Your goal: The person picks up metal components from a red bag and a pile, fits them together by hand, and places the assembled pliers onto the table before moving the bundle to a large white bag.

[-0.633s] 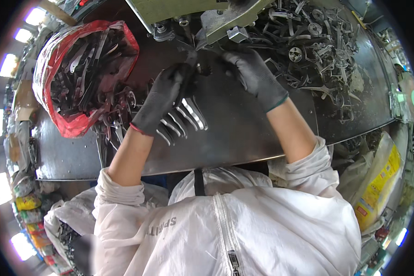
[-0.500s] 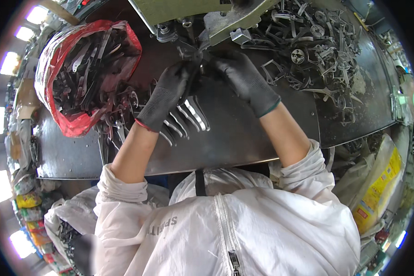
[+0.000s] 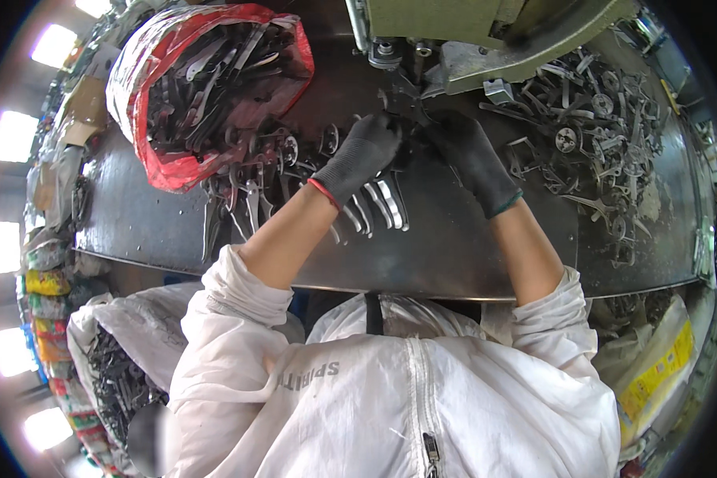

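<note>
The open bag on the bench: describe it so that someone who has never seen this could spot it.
Find the green machine at the picture's top; to its left, on the dark bench, past the gloved left hand, sits the bag. It is whitish outside and stuffed with dark and silvery metal parts. Its bright red rim sets it apart from the loose parts beside it.

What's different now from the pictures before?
The right hand moved left, closer to the left hand, by the green machine. Everything on the bench looks farther right because the head camera's view shifted. I can't tell if anything was grabbed or let go: the fingertips are hidden. The red-rimmed bag, shiny levers and metal pile stayed put.
</note>
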Motion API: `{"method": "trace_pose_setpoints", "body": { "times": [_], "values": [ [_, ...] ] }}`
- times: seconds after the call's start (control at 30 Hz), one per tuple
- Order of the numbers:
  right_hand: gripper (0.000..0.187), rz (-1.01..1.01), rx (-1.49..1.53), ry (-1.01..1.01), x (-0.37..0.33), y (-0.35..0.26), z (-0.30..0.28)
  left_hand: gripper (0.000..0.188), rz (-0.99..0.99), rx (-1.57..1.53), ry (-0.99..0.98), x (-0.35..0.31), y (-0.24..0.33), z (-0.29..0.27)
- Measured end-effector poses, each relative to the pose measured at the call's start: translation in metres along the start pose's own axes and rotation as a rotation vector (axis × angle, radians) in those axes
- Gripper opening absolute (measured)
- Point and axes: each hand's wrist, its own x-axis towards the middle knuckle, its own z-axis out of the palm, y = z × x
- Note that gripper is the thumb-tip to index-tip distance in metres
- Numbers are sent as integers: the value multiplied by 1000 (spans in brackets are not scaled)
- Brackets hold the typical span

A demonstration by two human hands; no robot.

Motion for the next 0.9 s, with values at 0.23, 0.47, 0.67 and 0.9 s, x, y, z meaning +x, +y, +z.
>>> {"method": "trace_pose_setpoints", "body": {
  "times": [0.23, 0.47, 0.67, 0.9],
  "values": [
    [21, 170, 313, 69, -11, 8, -7, 27, -615, -244, 216, -26, -67, -110],
    [27, 110, 340, 1, -15, -19, 7, 25, -669, 621, -336, -154, -262, -46],
    [30, 132, 227, 28, -33, -44, 7, 25, -638, 689, -33, -168, -284, -17],
    [32, 154, 192, 40, -36, -34, 1, 26, -650, 576, -407, -143, -245, -42]
  ]
}}
